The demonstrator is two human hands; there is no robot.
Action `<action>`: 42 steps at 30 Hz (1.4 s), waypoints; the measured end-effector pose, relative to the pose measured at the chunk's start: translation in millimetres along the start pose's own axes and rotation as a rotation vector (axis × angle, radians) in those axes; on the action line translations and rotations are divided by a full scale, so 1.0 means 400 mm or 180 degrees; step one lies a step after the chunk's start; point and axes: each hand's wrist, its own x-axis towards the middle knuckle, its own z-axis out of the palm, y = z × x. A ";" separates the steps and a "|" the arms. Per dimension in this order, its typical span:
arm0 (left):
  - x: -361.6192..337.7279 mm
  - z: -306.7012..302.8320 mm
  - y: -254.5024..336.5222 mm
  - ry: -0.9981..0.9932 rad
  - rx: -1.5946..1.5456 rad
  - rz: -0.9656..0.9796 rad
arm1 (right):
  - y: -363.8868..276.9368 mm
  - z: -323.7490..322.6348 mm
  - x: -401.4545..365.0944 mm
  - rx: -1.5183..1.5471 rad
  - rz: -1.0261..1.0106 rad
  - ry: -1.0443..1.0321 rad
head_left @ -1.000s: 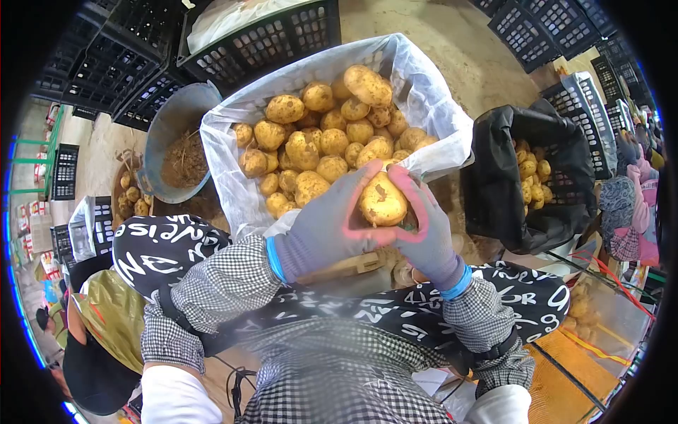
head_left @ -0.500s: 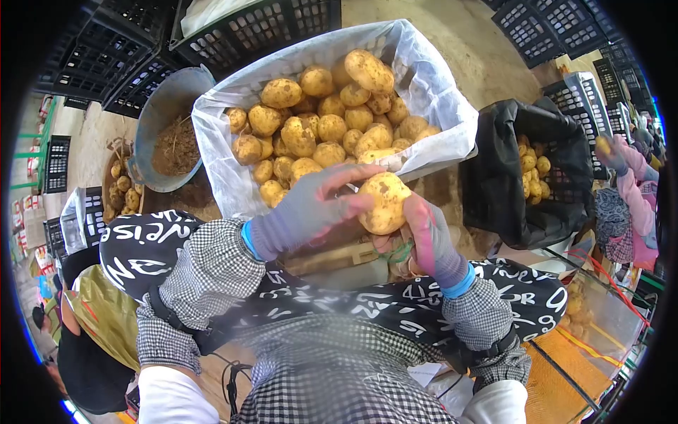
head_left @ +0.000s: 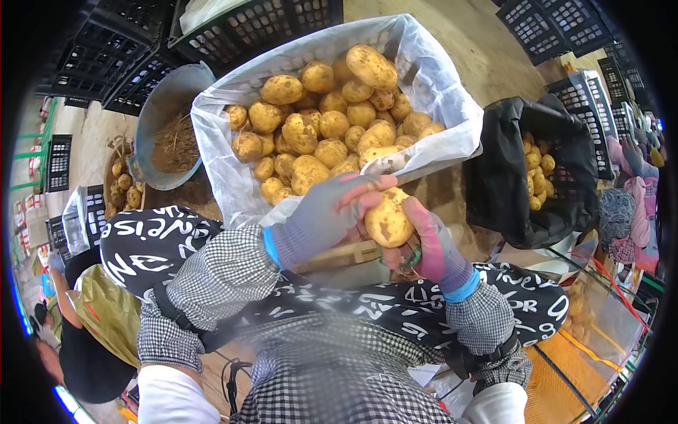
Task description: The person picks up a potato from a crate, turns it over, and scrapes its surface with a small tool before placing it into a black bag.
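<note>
A yellow potato (head_left: 388, 219) with brown soil patches is held up between both gloved hands, in front of my lap. My left hand (head_left: 321, 215) presses its thumb and fingers against the potato's left and upper side. On the opposite side, my right hand (head_left: 436, 244) grips it with the thumb on the right edge and fingertips underneath. Something thin and green (head_left: 410, 258) shows at my right fingers. Just beyond the hands, a pile of potatoes (head_left: 332, 124) fills a crate lined with a white sheet (head_left: 452, 106).
On the left stands a blue-grey bucket (head_left: 148, 145) with soil inside. A black-lined crate (head_left: 498, 187) on the right holds several potatoes. Black plastic crates (head_left: 261, 32) stand behind the white-lined one. Another person (head_left: 639, 191) works at the far right.
The potato has turned slightly and shifted a little down and right. My left hand has moved right, closer around it. At far right, the other person's hand no longer shows a potato.
</note>
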 end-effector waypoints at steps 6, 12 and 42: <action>0.171 -0.164 -0.245 0.1287 0.2667 0.0263 | -0.095 -0.214 -0.038 0.1805 -0.1330 0.0691; 0.428 -0.184 -0.249 0.0865 0.3085 -0.1505 | -0.143 -0.387 -0.067 0.2315 -0.2252 0.0952; -0.004 -0.066 0.057 -0.0290 -0.1884 -0.0095 | -0.039 0.027 0.020 -0.0736 -0.1107 0.0068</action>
